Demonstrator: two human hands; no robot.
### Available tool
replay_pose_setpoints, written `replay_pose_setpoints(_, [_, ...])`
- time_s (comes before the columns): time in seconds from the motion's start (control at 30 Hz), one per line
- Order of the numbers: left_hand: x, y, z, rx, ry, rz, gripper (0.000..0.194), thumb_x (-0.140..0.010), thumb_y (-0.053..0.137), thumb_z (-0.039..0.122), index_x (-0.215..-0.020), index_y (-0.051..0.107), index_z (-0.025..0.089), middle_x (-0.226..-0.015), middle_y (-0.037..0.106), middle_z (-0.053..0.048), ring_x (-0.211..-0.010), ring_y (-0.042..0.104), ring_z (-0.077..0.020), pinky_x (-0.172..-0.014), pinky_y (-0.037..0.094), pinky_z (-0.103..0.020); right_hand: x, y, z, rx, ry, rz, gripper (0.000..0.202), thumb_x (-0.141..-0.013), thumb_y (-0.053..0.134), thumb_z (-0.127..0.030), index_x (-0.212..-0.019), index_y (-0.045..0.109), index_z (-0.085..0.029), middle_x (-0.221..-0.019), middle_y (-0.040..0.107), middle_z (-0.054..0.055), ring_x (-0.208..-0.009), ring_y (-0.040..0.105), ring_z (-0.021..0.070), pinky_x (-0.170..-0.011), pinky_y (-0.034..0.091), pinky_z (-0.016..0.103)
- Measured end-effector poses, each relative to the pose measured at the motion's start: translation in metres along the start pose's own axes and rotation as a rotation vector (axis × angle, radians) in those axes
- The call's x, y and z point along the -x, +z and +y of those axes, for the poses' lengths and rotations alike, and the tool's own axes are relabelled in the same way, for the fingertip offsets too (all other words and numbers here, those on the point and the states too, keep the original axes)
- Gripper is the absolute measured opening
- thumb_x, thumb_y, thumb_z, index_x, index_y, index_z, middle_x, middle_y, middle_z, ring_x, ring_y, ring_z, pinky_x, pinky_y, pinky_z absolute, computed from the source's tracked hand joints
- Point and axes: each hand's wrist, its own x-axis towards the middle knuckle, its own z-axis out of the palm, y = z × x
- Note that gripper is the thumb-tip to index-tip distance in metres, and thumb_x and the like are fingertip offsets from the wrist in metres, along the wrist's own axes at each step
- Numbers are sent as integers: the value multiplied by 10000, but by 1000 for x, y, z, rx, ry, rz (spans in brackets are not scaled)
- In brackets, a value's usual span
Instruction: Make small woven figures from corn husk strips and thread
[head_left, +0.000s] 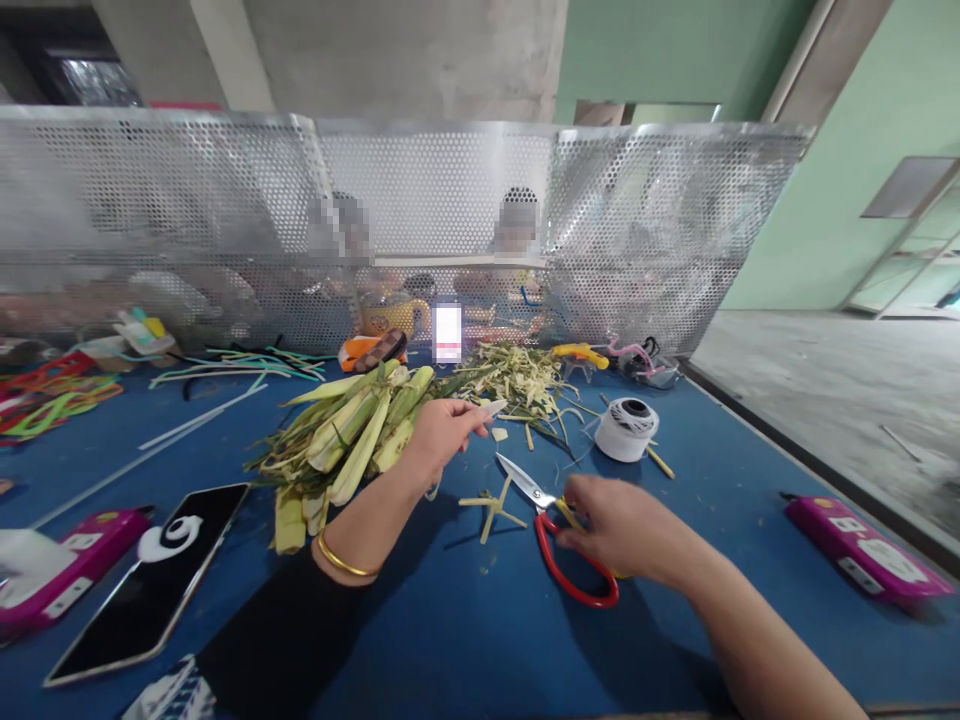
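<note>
My left hand point(448, 432), a gold bangle at its wrist, pinches a small pale piece of husk point(495, 408) between thumb and fingers. Below and to the right, my right hand point(611, 520) curls over the handles of the scissors point(529, 485). One handle loop is red; a yellow part shows under my fingers, and the rest is hidden. The blades point away to the left. Left of the scissors lies a small star-like figure of pale husk strips point(495, 508). Behind my left arm is a heap of green husks point(352, 430).
Shredded husk point(517, 380) lies at the back, near a white thread spool point(626, 430) and a yellow tool point(581, 355). A phone point(150, 590) and a purple packet point(75, 565) are left; another purple packet point(866, 550) is right. A perforated metal screen point(442, 190) stands behind; people sit beyond it.
</note>
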Motion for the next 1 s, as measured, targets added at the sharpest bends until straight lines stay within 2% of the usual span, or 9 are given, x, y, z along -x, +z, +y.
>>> replay_pose_setpoints(0.13, [-13,-4,-10,-38,-31,53,180,-733,646,313,-642,655,158,-655,654,-55,-415,364,-65,-427,274,-237,21,21,-6,197,23,-61,448,-685,528,-72,-1125,582,-133,-1016,637,149,-869,617,247,-692,404,302])
replay_pose_setpoints(0.2, [-16,-1,-15,-44,-36,59,175,-726,645,299,-628,648,153,-652,650,-52,-420,358,-62,-427,272,-234,21,24,-9,237,63,-91,608,-681,478,-21,-1284,495,-93,-1054,631,175,-905,626,259,-727,413,313])
replay_pose_setpoints(0.27, [-19,2,-18,-34,-47,54,174,-722,641,297,-637,651,146,-644,642,-42,-419,345,-58,-425,253,-230,17,21,-8,191,100,-140,665,-681,477,-21,-1343,448,-86,-1040,651,174,-917,636,271,-731,420,316])
replay_pose_setpoints(0.4, [-24,2,-23,7,-96,65,196,-733,629,306,-665,663,125,-647,632,-43,-413,335,-54,-422,227,-229,8,13,10,-154,139,-193,591,-692,529,-109,-1280,536,-170,-993,698,101,-903,644,251,-736,443,312])
replay_pose_setpoints(0.53, [-32,5,-26,41,-84,126,199,-748,620,304,-695,673,119,-652,635,-46,-411,346,-53,-419,214,-223,-7,12,27,-660,203,-58,566,-687,572,-232,-1250,539,-189,-933,687,57,-752,638,210,-666,474,322])
replay_pose_setpoints(0.63, [-38,10,-26,56,-49,157,217,-755,621,319,-691,679,120,-654,641,-47,-414,356,-58,-432,236,-224,-24,9,26,-995,238,19,601,-641,672,-340,-1200,513,-184,-862,643,29,-681,616,184,-655,492,332])
replay_pose_setpoints(0.77, [-42,15,-27,84,-29,192,232,-747,636,341,-680,691,126,-639,643,-38,-409,363,-65,-443,257,-236,-38,9,20,-1054,182,33,582,-606,767,-458,-1077,537,-204,-743,578,-16,-696,587,164,-713,486,322])
replay_pose_setpoints(0.87, [-41,16,-28,135,-33,195,213,-731,659,333,-666,696,134,-609,634,-27,-395,357,-61,-439,258,-238,-38,15,20,-1064,135,4,603,-595,764,-560,-1037,558,-204,-736,557,-15,-648,535,134,-623,455,274])
replay_pose_setpoints(1.0, [-37,21,-29,203,-54,133,157,-737,654,273,-654,683,142,-582,618,-4,-383,343,-47,-420,249,-218,-35,19,21,-1009,151,-30,698,-618,726,-626,-1133,564,-183,-674,477,-44,-537,420,93,-475,354,228])
